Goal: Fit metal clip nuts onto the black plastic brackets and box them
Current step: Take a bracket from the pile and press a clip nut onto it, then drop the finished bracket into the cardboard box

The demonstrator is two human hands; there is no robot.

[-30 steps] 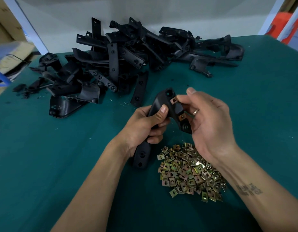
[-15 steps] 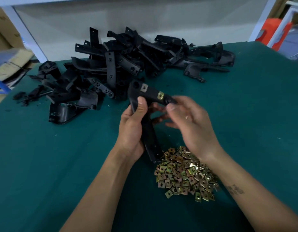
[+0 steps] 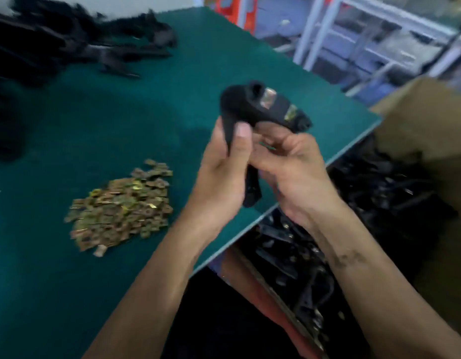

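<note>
Fingers of both hands — left hand (image 3: 221, 174), right hand (image 3: 294, 167) — clamped one black bracket (image 3: 252, 110) with two clip nuts (image 3: 268, 97) over the table's (image 3: 289, 79) right edge.

Dim, soft light, whole picture smeared with blur (worst at the far black pile (image 3: 69, 40)), edges bent, faint shadow on the counter (image 3: 136, 117)

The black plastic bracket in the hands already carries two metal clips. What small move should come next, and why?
Probably carry the black plastic bracket to the right and lower it into the brown cardboard box. Two brass-coloured metal clip nuts already sit on it, both hands, left hand and right hand, hold it near the table edge, and similar black parts lie in that box.
</note>
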